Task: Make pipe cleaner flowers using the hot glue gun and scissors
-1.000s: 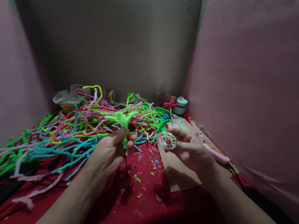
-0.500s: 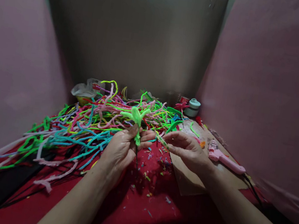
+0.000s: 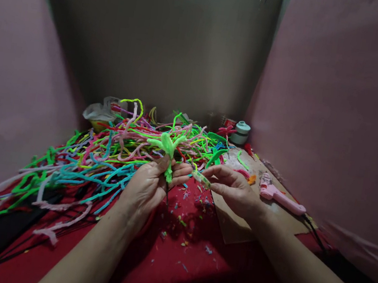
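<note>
Red cloth [image 3: 143,268] lies under the left hand [image 3: 149,185] and right hand [image 3: 234,190]. Thumb-pinched by the left, other fingers extended, a green fuzzy piece [image 3: 167,144] stands upright; gripping only its stem should spare the lobes. The right's fingertips grip a pale disc [image 3: 201,179], best kept steady; since 1 second ago it has turned nearly edge-on.

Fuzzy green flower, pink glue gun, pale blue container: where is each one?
Fuzzy green flower [image 3: 167,143]: head view, on its middle petal.
Pink glue gun [image 3: 283,200]: head view, on its handle.
Pale blue container [image 3: 242,129]: head view, on its upper part.
</note>
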The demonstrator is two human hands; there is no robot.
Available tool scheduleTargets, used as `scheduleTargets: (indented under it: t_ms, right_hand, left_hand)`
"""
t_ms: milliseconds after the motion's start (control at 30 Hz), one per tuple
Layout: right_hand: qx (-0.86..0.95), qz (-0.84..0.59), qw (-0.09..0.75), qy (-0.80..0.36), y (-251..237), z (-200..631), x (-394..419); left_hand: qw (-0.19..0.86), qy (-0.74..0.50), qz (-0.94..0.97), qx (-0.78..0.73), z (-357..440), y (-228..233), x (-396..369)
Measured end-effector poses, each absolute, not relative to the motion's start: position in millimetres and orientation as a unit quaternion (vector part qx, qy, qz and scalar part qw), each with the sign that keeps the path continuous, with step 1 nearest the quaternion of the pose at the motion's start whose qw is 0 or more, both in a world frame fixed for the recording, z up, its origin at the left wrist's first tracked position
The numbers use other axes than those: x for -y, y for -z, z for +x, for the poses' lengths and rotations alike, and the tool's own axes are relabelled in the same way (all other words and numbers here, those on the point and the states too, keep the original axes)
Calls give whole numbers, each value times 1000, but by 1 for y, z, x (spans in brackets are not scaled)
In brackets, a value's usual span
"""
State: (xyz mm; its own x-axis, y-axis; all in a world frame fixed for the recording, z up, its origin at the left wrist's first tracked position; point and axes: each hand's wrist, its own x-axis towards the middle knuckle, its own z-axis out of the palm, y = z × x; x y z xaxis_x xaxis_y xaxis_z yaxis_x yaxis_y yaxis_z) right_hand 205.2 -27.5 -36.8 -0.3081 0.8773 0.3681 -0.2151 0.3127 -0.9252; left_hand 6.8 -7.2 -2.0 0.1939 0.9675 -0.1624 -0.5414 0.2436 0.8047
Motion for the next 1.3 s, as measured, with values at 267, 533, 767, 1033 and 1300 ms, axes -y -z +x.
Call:
scheduleTargets:
  t_ms: [267, 533, 767, 1033, 1300]
  right_hand:
    - [559, -261, 513, -597, 37, 187, 32]
    - [494, -284, 529, -629, 22, 177, 27]
    - [508, -371, 469, -620, 2, 187, 20]
    - [552, -390, 387, -627, 3, 192, 21]
    - [618, -438, 448, -476, -9, 188, 26]
  left_hand:
    - [724, -530, 326, -299, 9, 5, 7]
    - [704, -533, 379, -276, 8, 5, 9]
    - [680, -515, 459, -248, 7, 2, 16]
    - [660, -530, 470, -251, 4, 0, 14]
    - [670, -518, 435, -307, 7, 0, 12]
